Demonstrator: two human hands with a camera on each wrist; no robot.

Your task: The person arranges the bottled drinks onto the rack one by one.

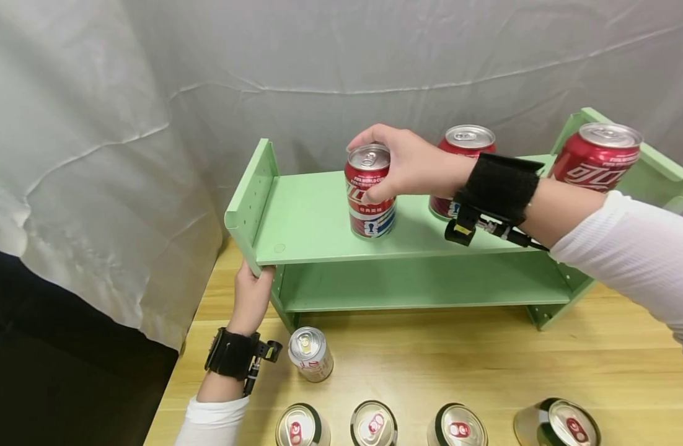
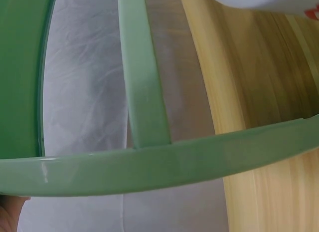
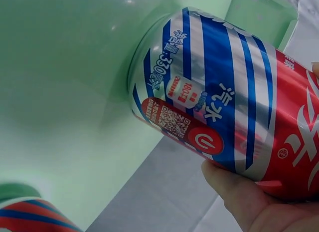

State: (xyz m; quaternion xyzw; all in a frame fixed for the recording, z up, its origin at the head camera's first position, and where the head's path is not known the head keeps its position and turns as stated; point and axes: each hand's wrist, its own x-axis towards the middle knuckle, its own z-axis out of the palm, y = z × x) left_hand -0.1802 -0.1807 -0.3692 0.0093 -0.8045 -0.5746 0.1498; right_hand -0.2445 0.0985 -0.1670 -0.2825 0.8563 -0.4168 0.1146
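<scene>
My right hand (image 1: 419,164) grips a red soda can (image 1: 372,217) near its top, thumb on the front and fingers round the far side. In the right wrist view the can's striped blue-and-white lower part (image 3: 214,87) is right at the shelf surface, with the thumb (image 3: 239,192) against its side. The green two-tier rack (image 1: 308,217) bears the can on its upper board, left of centre. My left hand (image 1: 253,300) holds the rack's left side panel just below the upper board; its fingers are partly hidden behind the panel.
Two more red cans, one in the middle (image 1: 468,136) and one at the right end (image 1: 595,158), stand on the upper board. A white can (image 1: 311,354) stands before the rack's left foot. Several gold-topped cans (image 1: 374,424) line the wooden table's (image 1: 408,359) near side.
</scene>
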